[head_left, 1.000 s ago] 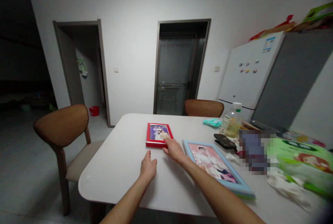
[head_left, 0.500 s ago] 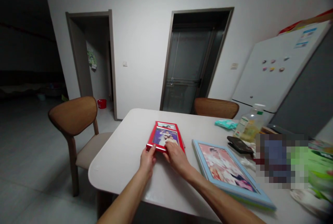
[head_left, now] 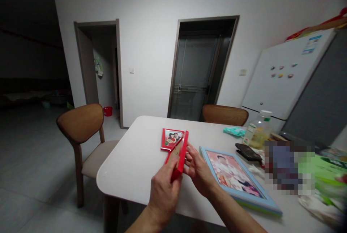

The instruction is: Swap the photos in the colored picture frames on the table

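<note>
A red photo frame (head_left: 183,155) is tipped up on its side above the table, its brown backing facing left. My left hand (head_left: 164,188) is closed around its near end, with the thumb against the backing. On the other side, the curved fingers of my right hand (head_left: 199,169) rest against the frame; its picture side is hidden from me. Just behind lies a second red photo frame (head_left: 164,142), face up with a picture of a couple, partly covered by the raised one. To the right of my right hand, a larger light-blue photo frame (head_left: 260,198) lies face up.
The white table (head_left: 127,168) also carries a teal packet (head_left: 234,131), a bottle of yellowish liquid (head_left: 257,132), a dark wallet-like item (head_left: 247,152) and a green bag (head_left: 322,168) on the right. Wooden chairs stand left (head_left: 81,123) and behind (head_left: 225,113).
The upper red photo frame has been lifted off the one beneath and turned up on its side, uncovering the lower picture. My left hand has shifted its grip; my right hand has moved to the frame's right.
</note>
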A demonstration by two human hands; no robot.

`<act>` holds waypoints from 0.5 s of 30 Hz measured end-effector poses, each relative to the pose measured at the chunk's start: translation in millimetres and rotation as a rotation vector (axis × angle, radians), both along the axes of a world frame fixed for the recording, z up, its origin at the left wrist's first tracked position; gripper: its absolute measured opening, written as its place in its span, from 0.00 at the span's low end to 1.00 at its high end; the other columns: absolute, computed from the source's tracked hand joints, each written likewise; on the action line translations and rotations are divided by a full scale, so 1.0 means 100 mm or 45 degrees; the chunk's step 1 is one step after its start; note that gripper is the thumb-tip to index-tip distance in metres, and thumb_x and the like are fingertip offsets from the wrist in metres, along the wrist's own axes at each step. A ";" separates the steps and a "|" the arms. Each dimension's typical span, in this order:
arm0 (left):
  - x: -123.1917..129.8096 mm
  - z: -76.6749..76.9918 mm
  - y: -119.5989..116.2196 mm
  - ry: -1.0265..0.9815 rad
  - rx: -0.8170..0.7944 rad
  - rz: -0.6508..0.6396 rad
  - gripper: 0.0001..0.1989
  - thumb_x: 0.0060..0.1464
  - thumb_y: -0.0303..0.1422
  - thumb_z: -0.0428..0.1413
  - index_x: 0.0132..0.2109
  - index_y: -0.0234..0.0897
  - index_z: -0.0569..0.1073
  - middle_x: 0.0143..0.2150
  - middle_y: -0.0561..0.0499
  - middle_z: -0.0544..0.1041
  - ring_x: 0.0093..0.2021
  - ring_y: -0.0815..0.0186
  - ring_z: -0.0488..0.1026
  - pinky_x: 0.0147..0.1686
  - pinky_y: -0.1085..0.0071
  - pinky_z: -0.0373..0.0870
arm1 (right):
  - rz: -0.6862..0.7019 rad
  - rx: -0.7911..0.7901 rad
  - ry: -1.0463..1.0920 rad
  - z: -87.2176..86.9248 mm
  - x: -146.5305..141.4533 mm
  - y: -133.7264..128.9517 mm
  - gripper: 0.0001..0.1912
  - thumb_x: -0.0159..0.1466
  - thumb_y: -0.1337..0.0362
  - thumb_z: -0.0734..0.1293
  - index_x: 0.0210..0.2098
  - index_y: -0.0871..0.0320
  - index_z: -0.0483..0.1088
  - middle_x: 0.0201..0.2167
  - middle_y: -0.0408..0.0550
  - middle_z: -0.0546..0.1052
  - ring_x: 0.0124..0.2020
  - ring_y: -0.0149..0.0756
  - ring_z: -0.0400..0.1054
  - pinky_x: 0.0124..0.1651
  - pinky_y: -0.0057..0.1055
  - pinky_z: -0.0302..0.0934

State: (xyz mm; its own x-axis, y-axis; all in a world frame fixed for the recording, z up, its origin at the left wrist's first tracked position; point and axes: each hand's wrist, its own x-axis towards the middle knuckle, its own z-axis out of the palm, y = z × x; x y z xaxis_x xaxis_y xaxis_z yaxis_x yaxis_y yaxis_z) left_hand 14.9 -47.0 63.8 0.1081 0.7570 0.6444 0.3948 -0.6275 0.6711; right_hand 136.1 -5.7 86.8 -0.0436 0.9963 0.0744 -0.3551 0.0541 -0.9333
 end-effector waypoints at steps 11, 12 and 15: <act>0.16 -0.55 -0.12 0.888 0.066 -0.115 0.18 0.55 0.25 0.43 0.52 0.34 0.62 0.53 0.45 0.66 0.54 0.61 0.60 0.51 0.66 0.59 | -0.021 0.004 -0.642 -0.63 0.14 0.07 0.31 0.45 0.69 0.61 0.51 0.61 0.56 0.30 0.46 0.76 0.28 0.35 0.70 0.31 0.29 0.63; 0.16 -0.58 -0.11 0.891 0.062 -0.133 0.18 0.55 0.25 0.43 0.52 0.34 0.62 0.53 0.45 0.66 0.54 0.62 0.60 0.52 0.67 0.58 | -0.064 0.033 -0.821 -0.70 0.16 0.11 0.30 0.46 0.69 0.60 0.51 0.62 0.57 0.30 0.47 0.76 0.27 0.35 0.70 0.30 0.28 0.63; 0.10 -0.63 -0.09 0.910 0.016 -0.190 0.18 0.52 0.26 0.47 0.51 0.35 0.63 0.52 0.46 0.66 0.54 0.63 0.60 0.53 0.68 0.57 | -0.177 0.076 -1.257 -0.85 0.23 0.20 0.29 0.47 0.69 0.58 0.49 0.66 0.59 0.33 0.51 0.76 0.29 0.35 0.69 0.34 0.29 0.62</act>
